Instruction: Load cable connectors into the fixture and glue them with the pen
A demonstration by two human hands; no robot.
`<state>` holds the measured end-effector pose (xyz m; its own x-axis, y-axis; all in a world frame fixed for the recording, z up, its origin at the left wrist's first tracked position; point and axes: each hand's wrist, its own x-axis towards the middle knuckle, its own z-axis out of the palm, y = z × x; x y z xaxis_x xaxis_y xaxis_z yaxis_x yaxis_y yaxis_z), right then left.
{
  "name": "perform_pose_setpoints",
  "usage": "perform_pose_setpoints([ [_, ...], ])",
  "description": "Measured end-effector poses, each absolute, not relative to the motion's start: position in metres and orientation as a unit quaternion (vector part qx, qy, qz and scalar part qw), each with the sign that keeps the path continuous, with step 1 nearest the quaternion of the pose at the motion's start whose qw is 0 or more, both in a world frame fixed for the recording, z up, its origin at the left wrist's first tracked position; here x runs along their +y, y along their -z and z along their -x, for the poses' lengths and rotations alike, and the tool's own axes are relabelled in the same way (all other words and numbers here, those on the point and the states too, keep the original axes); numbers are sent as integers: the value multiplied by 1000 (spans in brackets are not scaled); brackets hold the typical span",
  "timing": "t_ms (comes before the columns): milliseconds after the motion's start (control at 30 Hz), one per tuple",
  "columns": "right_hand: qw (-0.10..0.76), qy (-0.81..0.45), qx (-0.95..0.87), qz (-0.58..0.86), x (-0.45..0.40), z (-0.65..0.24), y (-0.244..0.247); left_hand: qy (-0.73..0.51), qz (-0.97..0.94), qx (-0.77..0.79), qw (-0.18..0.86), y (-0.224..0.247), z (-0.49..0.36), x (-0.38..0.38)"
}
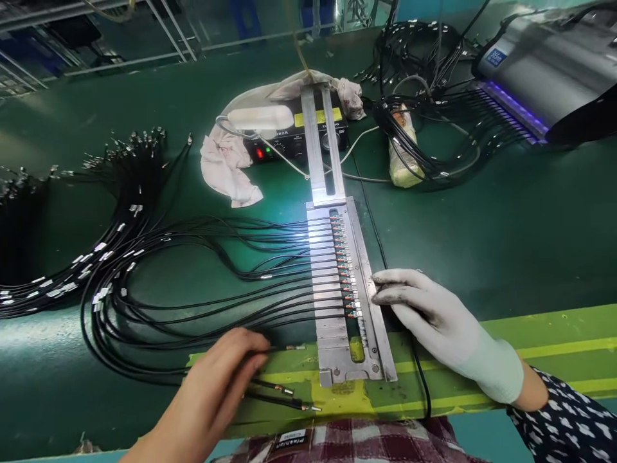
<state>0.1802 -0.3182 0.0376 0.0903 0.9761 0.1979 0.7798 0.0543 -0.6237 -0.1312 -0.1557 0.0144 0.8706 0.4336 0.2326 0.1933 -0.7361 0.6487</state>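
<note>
My left hand (226,366), bare, pinches a thin black cable whose small metal-tipped end (295,348) points at the near left side of a metal fixture (330,350). Two more cable ends, a loose cable tip (284,390) and another cable tip (308,408), stick out below that hand. Along the fixture's slot lies a row of several cable connectors (348,280), their black cables running off to the left. My right hand (434,321), in a white glove with smudged fingertips, has its fingers stretched out against the fixture's right edge.
A slotted metal bar (315,141) extends from the fixture's far end over a black control box (299,145) draped with cloth (226,167). Bundled cables (139,173) lie at left. A grey machine (544,71) glowing purple stands back right. Green tape (554,347) covers the table's front edge.
</note>
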Motion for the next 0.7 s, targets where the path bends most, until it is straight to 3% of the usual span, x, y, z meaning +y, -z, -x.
perform_pose_setpoints([
  [167, 313, -148, -648, 678, -318, -180, -36, -275, -920, 120, 251, -19, 95, -162],
  [700, 355, -186, -621, 674, -314, -181, -37, -269, -949, -17, 162, 2, 64, -169],
])
